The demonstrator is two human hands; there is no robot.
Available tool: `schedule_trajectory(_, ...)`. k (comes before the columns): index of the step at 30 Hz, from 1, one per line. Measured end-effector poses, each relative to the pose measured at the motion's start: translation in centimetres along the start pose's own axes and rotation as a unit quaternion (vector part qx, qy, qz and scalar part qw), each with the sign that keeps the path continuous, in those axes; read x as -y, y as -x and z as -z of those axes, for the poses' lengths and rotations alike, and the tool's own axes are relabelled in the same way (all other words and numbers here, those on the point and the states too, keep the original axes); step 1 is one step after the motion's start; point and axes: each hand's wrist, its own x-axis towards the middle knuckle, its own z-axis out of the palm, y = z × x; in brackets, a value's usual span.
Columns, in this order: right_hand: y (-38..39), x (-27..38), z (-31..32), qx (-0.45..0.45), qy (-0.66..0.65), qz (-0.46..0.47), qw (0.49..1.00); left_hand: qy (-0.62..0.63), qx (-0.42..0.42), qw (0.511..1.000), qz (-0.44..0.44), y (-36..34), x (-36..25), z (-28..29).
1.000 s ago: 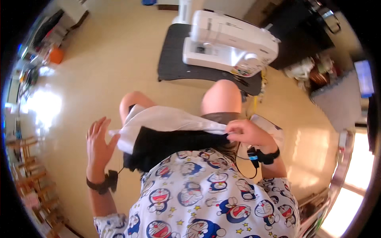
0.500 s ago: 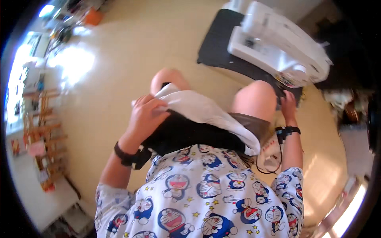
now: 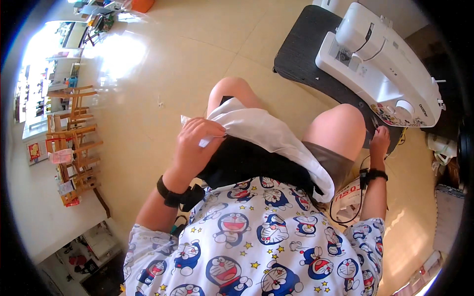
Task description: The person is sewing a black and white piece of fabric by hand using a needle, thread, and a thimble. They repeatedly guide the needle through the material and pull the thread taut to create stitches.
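Note:
A white cloth (image 3: 266, 128) and a black cloth (image 3: 252, 160) lie across my lap. My left hand (image 3: 200, 140) pinches the left end of the white cloth between thumb and fingers, with a corner sticking out past the knuckles. At the edge of the dark table, my right hand (image 3: 379, 140) has its fingertips on a thin metal tool (image 3: 375, 121) that looks like small scissors; its lower part is hidden by the fingers. Just beyond that hand stands a white sewing machine (image 3: 390, 69) with stickers on its base.
The dark table (image 3: 303, 49) carries the machine at the right. Beneath my right forearm are a white printed bag (image 3: 348, 200) and a black cable (image 3: 332, 212). Wooden stools (image 3: 74, 143) line the left wall. Pale tiled floor (image 3: 197, 59) spreads ahead.
The whole view has shifted, so the machine, lap and hands now appear farther right. My left hand still pinches the white cloth; the right remains at the table edge.

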Motion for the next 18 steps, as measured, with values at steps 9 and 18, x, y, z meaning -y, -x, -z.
schedule_trajectory(9, 3.2, 11.7, 13.7, -0.091, -0.314, -0.068, 0.943, 0.044, -0.100, 0.969, -0.220, -0.9, -1.7, -2.2)
schedule_trajectory(18, 1.7, 27.7, 22.0, 0.098, -0.480, 0.227, 0.841, 0.453, -0.047, 0.889, -0.051, -0.5, -2.7, -6.3)
